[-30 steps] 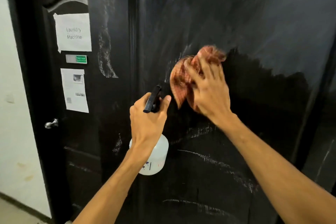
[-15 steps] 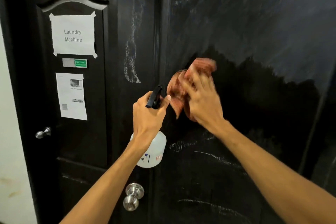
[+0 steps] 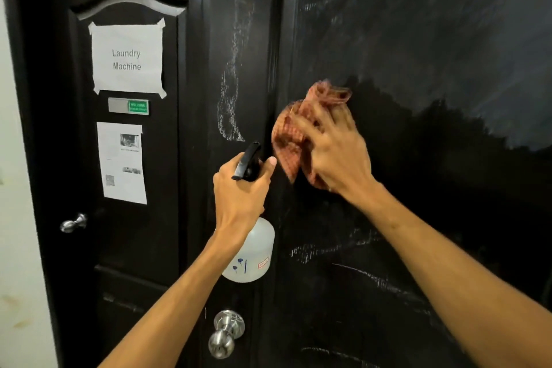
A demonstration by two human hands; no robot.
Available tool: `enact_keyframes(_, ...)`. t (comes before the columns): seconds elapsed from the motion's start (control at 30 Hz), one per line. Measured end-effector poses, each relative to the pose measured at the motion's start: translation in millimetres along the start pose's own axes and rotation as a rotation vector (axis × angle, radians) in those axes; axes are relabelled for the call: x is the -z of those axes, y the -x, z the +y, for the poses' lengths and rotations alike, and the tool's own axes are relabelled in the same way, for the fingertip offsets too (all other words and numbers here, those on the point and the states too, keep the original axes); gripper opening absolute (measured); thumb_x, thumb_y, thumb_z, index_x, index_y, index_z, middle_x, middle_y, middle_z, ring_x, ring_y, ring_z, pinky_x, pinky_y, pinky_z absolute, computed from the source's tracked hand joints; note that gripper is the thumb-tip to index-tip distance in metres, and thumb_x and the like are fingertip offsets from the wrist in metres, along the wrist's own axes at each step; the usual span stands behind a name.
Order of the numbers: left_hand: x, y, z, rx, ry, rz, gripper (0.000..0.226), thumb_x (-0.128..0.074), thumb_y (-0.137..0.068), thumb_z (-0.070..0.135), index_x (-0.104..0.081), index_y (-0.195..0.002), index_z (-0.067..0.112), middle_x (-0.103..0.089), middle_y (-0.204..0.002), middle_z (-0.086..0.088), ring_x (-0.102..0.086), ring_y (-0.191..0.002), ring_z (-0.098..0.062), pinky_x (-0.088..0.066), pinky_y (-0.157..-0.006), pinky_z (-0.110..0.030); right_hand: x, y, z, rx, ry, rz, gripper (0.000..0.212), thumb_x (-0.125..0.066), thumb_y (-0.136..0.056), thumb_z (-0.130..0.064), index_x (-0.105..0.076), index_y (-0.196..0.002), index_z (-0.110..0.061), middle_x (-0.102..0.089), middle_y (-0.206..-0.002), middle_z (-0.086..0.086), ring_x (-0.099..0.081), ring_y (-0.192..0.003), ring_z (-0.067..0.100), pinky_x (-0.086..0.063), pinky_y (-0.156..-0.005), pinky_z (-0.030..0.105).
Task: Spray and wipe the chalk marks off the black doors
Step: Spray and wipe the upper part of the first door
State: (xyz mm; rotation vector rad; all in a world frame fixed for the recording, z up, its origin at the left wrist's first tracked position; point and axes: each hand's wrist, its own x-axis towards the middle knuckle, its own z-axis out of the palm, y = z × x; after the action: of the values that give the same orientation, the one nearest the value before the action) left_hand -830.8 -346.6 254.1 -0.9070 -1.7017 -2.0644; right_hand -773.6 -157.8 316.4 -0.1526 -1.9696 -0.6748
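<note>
Head view, near to far. Both bare forearms reach up from the lower edge of the frame toward the black doors.

1. Left hand: fingers curled round the neck of the spray bottle, with the thumb tip lying against the right side of the black trigger head. The bottle hangs upright below the fist, just in front of the door's left edge. Its position matches that of half a second ago.
2. Round knob: low on the door edge, below the bottle. It was out of frame one second ago and is now fully in frame.
3. Right hand: fingers spread over the bunched red checked cloth, pressing it against the right door. Fingers and cloth are motion-blurred. Against one second ago, the cloth has travelled left across the panel and now reaches the door's left edge.
4. Door surface: glossy and dark to the right of and below the cloth, hazy grey above it.
5. Chalk marks: a vertical white smear on the stile left of the cloth. Further streaks cross the panel below the right hand.
6. Left door, farther back: carries a taped "Laundry Machine" sign, a small green and silver plate, a printed sheet and a lever handle.
</note>
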Motion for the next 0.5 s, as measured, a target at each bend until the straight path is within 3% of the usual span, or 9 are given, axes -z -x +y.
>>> enact_keyframes(0.1, 7, -10, -5, 0.007, -0.006, 0.02, 0.023, -0.076, -0.096, 0.03, -0.07, -0.086, 0.01, -0.069, -0.075, -0.022, -0.053, -0.046, -0.02, -0.044, -0.04, -0.025, 1, -22, -8, -0.146, -0.034, 0.033, 0.061, -0.048, -0.098, -0.018, -0.039, -0.157, -0.028, -0.013, -0.171, 0.01, -0.016, -0.155, 0.037, -0.008, -0.129, 0.048)
enact_keyframes(0.2, 20, -21, -10, -0.009, 0.005, 0.042, 0.025, -0.077, -0.095, 0.03, -0.069, -0.083, 0.01, -0.069, -0.074, -0.022, -0.054, -0.046, -0.021, -0.044, -0.039, -0.023, -18, 7, -44, 0.009, -0.028, -0.07, 0.06, -0.038, -0.096, -0.025, -0.042, -0.156, -0.026, -0.016, -0.17, 0.013, -0.018, -0.154, 0.038, -0.007, -0.128, 0.05)
enact_keyframes(0.3, 35, -34, -16, -0.01, -0.008, 0.012, 0.027, -0.077, -0.095, 0.032, -0.069, -0.085, 0.008, -0.069, -0.075, -0.022, -0.052, -0.041, -0.015, -0.043, -0.037, -0.022, -26, 4, -56, 0.176, 0.036, -0.177, 0.061, -0.044, -0.096, -0.029, -0.039, -0.157, -0.026, -0.021, -0.168, 0.016, -0.022, -0.153, 0.04, -0.011, -0.128, 0.052)
enact_keyframes(0.5, 65, -70, -26, -0.032, 0.024, -0.038, 0.021, -0.077, -0.094, 0.032, -0.07, -0.088, 0.014, -0.07, -0.077, -0.019, -0.057, -0.047, -0.018, -0.045, -0.039, -0.02, -18, -81, -77, -0.086, -0.015, -0.001, 0.061, -0.04, -0.097, -0.023, -0.039, -0.157, -0.027, -0.017, -0.17, 0.013, -0.02, -0.153, 0.04, -0.012, -0.127, 0.053)
